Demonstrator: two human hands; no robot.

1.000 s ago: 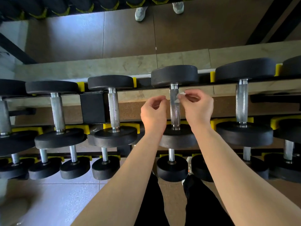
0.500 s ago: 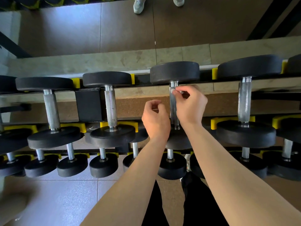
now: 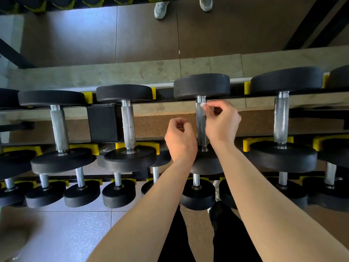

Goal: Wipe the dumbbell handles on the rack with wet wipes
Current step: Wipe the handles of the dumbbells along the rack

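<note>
One wide-angle view is given, taken from a camera worn on the head and aimed forward and steeply down. The dumbbell rack (image 3: pixel 102 121) is seen from above at close range, stretched across the whole width. The left hand (image 3: pixel 180 140) and right hand (image 3: pixel 221 121) are caught near mid-frame, forearms (image 3: pixel 151 214) entering from the bottom edge. The floor (image 3: pixel 141 35) beyond the rack is taken in along the top.

Knurled, bright steel dumbbell handle (image 3: pixel 200 127) between matt black rubbery round weights (image 3: pixel 201 85); glossy yellow plastic cradles (image 3: pixel 247 87); speckled cork-like brown panel (image 3: pixel 162 127) at nine o'clock.
</note>
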